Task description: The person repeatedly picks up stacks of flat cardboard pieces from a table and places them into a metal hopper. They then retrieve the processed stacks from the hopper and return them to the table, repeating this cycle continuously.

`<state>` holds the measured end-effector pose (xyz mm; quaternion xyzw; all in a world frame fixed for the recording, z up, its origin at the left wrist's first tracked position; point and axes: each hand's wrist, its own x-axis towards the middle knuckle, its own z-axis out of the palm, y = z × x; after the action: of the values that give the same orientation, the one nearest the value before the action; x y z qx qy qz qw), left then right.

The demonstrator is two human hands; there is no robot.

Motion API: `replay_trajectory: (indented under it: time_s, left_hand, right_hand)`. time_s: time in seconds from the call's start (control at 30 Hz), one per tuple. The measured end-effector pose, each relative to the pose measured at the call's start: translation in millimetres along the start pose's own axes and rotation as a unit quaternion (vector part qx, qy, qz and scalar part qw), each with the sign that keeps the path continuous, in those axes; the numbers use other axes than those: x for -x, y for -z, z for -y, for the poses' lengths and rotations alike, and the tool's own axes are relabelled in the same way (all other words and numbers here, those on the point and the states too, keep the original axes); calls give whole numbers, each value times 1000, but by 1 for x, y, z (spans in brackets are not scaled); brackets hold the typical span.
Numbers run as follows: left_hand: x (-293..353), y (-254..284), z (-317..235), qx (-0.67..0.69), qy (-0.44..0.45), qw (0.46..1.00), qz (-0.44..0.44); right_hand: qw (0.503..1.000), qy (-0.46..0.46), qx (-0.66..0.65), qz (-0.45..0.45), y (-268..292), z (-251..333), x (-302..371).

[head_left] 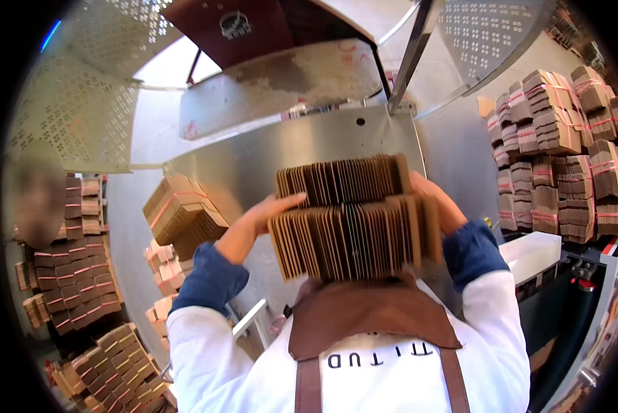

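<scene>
A thick stack of flat folded brown cardboard (343, 237) is held between my two hands in front of my chest. Its many edges face up, in two rows side by side. My left hand (271, 210) presses the left end, with its fingers reaching over the gap between the rows. At the right end, my right hand (433, 193) grips the far side, and its fingertips are mostly hidden by the cardboard. A few pieces at that end look loose and blurred. Beneath the stack lies a metal worktable (247, 151).
A strapped cardboard bundle (178, 206) sits at the table's left. Tied bundles (557, 117) pile up on the right, with more stacks (78, 275) at the left. Perforated metal panels (81, 103) and a post (413, 58) border the far side. Machine parts (532, 255) stand near my right elbow.
</scene>
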<state>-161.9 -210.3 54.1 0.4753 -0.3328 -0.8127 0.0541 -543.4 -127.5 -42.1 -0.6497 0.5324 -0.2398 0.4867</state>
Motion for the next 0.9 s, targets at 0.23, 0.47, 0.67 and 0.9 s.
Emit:
replay_trajectory:
  time_s: [0.23,0.47,0.67,0.9]
  left_hand:
    - [-91,59,44,-33,112,992,-39]
    - [-92,59,20,-64,39,997,-22]
    - [-95,57,31,27,36,997,-57]
    - [-128,34,1,43,33,996,-72]
  right_hand:
    - [947,-317,-48,18,-34,-64,-31]
    - [919,-358,-121,112,12,11,-58]
    - [939,-302,-157,43,-9,-12,-66]
    - [960,-258,-101,43,45,-35,-103]
